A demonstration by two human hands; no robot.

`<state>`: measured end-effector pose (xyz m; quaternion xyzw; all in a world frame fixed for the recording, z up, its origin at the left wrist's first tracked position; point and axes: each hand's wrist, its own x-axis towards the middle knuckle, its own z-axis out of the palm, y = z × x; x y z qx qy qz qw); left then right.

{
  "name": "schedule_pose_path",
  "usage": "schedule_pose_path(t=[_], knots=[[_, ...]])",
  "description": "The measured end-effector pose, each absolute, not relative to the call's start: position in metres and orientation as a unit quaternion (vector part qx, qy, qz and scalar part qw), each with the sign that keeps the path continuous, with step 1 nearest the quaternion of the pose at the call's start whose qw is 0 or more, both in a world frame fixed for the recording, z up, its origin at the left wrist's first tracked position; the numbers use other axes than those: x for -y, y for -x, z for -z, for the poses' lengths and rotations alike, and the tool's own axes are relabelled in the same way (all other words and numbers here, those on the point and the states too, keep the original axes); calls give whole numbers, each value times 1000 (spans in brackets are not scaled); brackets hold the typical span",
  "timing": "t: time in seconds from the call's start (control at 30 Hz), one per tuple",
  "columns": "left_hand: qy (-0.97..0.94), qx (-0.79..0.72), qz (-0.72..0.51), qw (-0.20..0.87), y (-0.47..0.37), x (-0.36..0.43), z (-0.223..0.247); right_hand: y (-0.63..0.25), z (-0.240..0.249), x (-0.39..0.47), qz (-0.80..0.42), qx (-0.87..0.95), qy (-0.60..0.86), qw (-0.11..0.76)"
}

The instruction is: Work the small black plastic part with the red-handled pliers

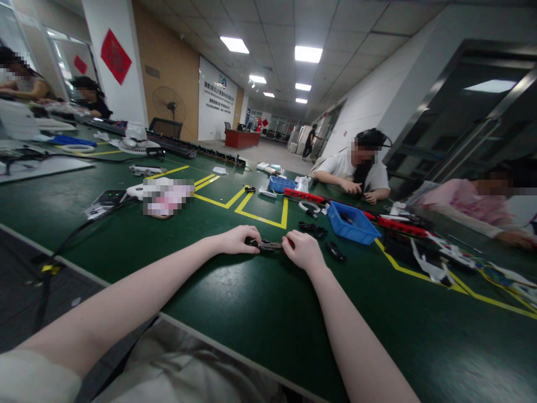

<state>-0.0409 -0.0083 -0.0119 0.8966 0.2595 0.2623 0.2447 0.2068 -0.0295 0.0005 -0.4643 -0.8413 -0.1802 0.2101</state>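
Note:
My left hand (240, 239) is closed round one end of a small black part (254, 242). From my right hand (305, 249), also closed, a slim grey metal tool (272, 245) like plier jaws reaches toward that part, with a bit of red showing at the fingers. The two meet low over the green table in front of me; exactly how they touch is too small to tell. To the right of my right hand lie a black part (312, 228) and another curved black part (335, 252). Beyond them stands a blue bin (353, 223) with dark pieces inside.
A phone (168, 198) and a white device with a black cable are on the left. Yellow tape (262, 220) marks the green table (201, 313). A red strip (306, 196) and a smaller blue bin (282, 184) lie farther back. Co-workers sit across and to the right.

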Motion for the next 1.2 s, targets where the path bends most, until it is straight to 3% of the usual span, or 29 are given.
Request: schedule_pose_path(t=[1.2], knots=[[-890,-261,-265,264,41,7,12,-209,2,28,198,839,458,215]])
